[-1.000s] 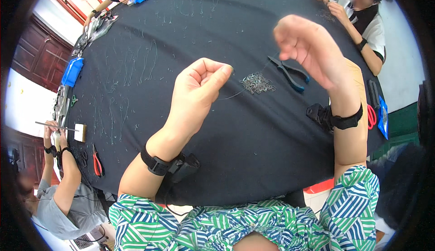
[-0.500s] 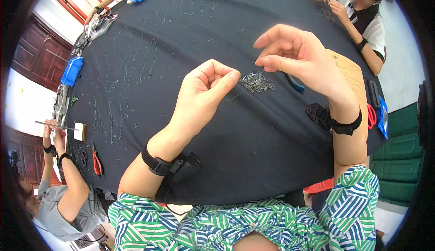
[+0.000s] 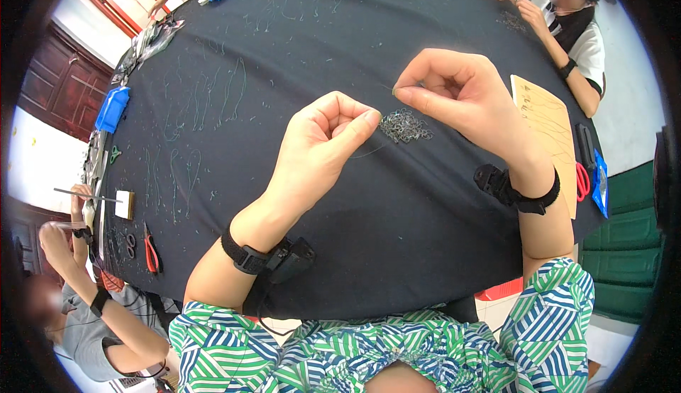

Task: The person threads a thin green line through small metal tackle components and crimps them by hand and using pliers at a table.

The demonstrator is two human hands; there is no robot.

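My left hand [image 3: 323,134] is closed in a pinch over the middle of the black cloth, with a thin line [image 3: 370,153] trailing below its fingertips. Whether a hook is also in that pinch is too small to see. My right hand [image 3: 457,98] faces it, thumb and forefinger pressed together; a short bit of thin line seems to stick out from their tips. The two hands are a small gap apart. Just beneath and between them lies a pile of small metal hooks [image 3: 406,126], like fishing hooks, on the cloth.
A tan board [image 3: 546,137] with hooks and lines lies right, beside red-handled scissors [image 3: 582,181] and a blue packet [image 3: 600,184]. Lines [image 3: 206,95] lie left, near red-handled pliers [image 3: 151,250], a white block [image 3: 124,205] and a blue bin [image 3: 112,111]. Other people sit around the table.
My right hand has closed from loosely open fingers to a pinch and dropped slightly left. My left hand has barely moved. The person at left has raised a hand.
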